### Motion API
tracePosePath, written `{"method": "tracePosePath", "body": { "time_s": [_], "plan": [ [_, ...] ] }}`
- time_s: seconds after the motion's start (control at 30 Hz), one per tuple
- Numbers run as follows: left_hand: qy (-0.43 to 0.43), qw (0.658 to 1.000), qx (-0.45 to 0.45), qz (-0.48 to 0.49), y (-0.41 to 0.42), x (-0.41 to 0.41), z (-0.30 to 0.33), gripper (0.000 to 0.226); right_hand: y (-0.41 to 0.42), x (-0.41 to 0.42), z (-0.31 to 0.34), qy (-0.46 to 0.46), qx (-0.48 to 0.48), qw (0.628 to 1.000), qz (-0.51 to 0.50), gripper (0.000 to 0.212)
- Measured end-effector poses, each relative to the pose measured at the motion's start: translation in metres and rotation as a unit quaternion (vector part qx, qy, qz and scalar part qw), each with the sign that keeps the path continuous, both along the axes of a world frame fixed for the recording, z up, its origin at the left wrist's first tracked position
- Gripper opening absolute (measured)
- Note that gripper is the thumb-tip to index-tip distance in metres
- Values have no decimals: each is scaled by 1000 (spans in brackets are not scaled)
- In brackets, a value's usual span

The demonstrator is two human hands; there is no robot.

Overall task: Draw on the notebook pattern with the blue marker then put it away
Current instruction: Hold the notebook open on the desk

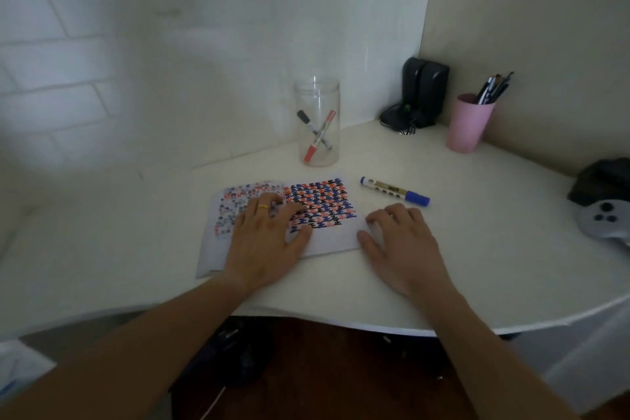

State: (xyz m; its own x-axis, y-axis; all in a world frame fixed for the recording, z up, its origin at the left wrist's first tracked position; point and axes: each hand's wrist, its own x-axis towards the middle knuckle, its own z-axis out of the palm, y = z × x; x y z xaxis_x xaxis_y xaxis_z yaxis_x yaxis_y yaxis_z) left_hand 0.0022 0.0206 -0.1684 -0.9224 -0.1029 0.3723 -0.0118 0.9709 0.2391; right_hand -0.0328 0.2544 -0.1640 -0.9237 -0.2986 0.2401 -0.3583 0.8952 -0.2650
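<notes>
Left hand [269, 242] flat on notebook [327, 211], right hand [402, 242] spread empty beside blue marker [395, 191]

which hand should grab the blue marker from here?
Right. The right hand lies flat and empty on the desk, just below the blue marker, which lies capped to the right of the notebook. The left hand is pressing the notebook down, farther away.

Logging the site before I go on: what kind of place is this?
Probably a home desk set in a room corner: a pink cup of pens, a game controller at the right edge, and small black speakers against the wall.
</notes>
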Motion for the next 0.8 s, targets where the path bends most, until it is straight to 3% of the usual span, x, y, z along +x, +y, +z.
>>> {"method": "tracePosePath", "body": {
  "time_s": [0.5,0.6,0.67,0.8],
  "plan": [
    [5,1000,7,-28,-5,3,5,57,5,-6,10,4,0,1000,28,42],
    [-25,999,28,-27,-6,2,6,62,18,-25,11,101,-31,994,26,35],
    [-59,997,41,-29,-8,1,12,63,23,-45,15,147,14,989,-17,39],
    [-131,990,0,-52,-17,-7,26,66,22,-75,19,76,129,986,-70,44]
  ]
}}
